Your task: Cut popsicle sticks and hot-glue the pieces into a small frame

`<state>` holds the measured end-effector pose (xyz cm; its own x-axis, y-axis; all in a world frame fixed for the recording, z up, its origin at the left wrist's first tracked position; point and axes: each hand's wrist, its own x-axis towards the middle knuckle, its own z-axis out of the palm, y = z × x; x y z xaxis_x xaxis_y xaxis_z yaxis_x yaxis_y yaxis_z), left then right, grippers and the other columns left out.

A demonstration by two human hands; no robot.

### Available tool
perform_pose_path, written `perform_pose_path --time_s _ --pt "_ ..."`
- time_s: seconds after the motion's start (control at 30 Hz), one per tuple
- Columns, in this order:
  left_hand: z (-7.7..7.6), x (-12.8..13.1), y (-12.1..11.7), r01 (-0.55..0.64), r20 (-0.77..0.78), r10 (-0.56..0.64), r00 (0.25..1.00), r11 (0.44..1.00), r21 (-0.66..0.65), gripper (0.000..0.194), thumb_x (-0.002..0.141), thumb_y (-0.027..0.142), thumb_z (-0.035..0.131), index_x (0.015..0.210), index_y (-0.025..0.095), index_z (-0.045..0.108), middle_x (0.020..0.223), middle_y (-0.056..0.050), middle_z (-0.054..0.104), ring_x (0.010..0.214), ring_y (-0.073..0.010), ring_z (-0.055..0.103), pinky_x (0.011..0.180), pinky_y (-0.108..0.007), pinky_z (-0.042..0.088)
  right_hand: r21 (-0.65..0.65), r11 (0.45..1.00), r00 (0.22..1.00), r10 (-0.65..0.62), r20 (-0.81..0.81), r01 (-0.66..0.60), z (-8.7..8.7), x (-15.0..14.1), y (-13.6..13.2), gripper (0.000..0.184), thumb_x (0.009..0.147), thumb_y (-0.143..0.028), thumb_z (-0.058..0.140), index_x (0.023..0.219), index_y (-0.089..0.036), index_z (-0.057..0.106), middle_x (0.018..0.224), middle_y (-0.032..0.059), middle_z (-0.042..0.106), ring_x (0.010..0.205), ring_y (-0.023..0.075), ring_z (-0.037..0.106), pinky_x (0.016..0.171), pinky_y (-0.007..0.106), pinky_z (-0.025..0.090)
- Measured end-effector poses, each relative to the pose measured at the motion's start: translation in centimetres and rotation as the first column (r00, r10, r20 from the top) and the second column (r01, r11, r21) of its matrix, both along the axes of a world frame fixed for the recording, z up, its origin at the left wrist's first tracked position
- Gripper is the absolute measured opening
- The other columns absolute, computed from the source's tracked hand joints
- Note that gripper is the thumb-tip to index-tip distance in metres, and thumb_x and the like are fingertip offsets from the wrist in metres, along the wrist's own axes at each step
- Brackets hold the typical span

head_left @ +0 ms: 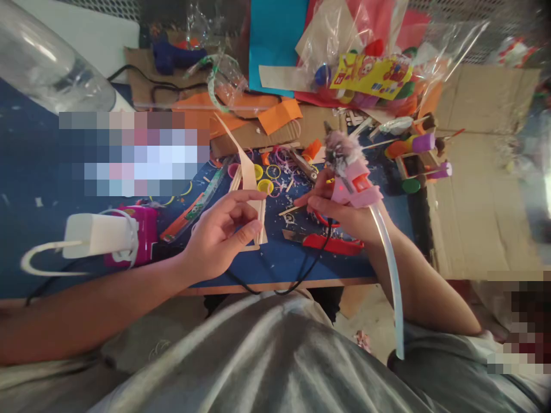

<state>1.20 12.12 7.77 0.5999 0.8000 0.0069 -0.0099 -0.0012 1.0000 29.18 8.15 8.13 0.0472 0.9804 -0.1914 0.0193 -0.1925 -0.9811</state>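
My right hand is wrapped round a pink hot glue gun. Its nozzle end is covered in greyish fuzz and points away from me; a long translucent glue stick curves out of its back. A black cord hangs from below that hand. My left hand has thumb and forefinger apart, the other fingers loosely curled. It hovers over or touches a piece made of thin wooden sticks and a pale, curling strip; contact is unclear. A red-handled cutter lies between my hands, near the table edge.
A white plug adapter rests by a magenta box at left. Above it stands a large clear bottle. Several yellow rings, scraps and pliers litter the blue table. Cardboard is at right, coloured paper behind.
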Motion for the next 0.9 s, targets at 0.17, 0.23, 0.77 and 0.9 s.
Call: perform_pose_path --time_s 0.17,0.23,0.77,0.9 --pt "-0.6 -0.1 0.0 0.019 0.121 -0.011 0.993 0.998 -0.066 0.04 0.107 0.04 0.082 0.14 0.023 0.067 0.086 0.0 0.063 0.074 -0.0127 0.061 0.063 -0.021 0.052 -0.141 0.98 0.984 0.157 0.089 -0.144 1.3 0.4 0.0 0.054 0.086 -0.067 0.095 0.103 -0.027 0.061 0.088 0.0047 0.088 0.071 0.021 0.075 0.064 0.038 0.06" --pt "-0.9 -0.1 0.0 0.037 0.161 -0.028 0.987 0.998 -0.056 0.041 0.106 0.04 0.083 0.14 0.025 0.067 0.086 0.0 0.064 0.074 -0.0136 0.062 0.063 -0.023 0.052 -0.15 0.97 0.973 0.208 0.099 -0.192 1.5 0.5 0.3 0.053 0.089 -0.071 0.091 0.098 -0.027 0.063 0.088 0.0062 0.088 0.07 0.0201 0.073 0.061 0.037 0.057" --pt "-3.8 0.7 -0.4 -0.105 0.167 0.025 0.986 0.864 0.493 0.04 0.109 0.038 0.079 0.143 0.028 0.059 0.093 0.0 0.07 0.08 -0.0152 0.069 0.07 -0.03 0.056 0.077 0.967 0.951 0.253 -0.175 -0.243 -0.3 -4.8 -0.5 0.078 0.056 -0.045 0.117 0.087 -0.028 0.047 0.084 -0.0017 0.082 0.077 0.0187 0.076 0.066 0.033 0.059" --pt "-4.5 1.0 -0.2 -0.112 0.174 0.021 0.985 0.837 0.536 0.043 0.108 0.034 0.081 0.143 0.028 0.057 0.093 0.002 0.069 0.078 -0.0132 0.069 0.072 -0.028 0.058 0.081 0.979 0.969 0.197 -0.151 -0.187 -0.4 -5.1 -0.8 0.076 0.053 -0.034 0.117 0.086 -0.027 0.049 0.081 -0.0039 0.082 0.073 0.0157 0.073 0.068 0.031 0.059"
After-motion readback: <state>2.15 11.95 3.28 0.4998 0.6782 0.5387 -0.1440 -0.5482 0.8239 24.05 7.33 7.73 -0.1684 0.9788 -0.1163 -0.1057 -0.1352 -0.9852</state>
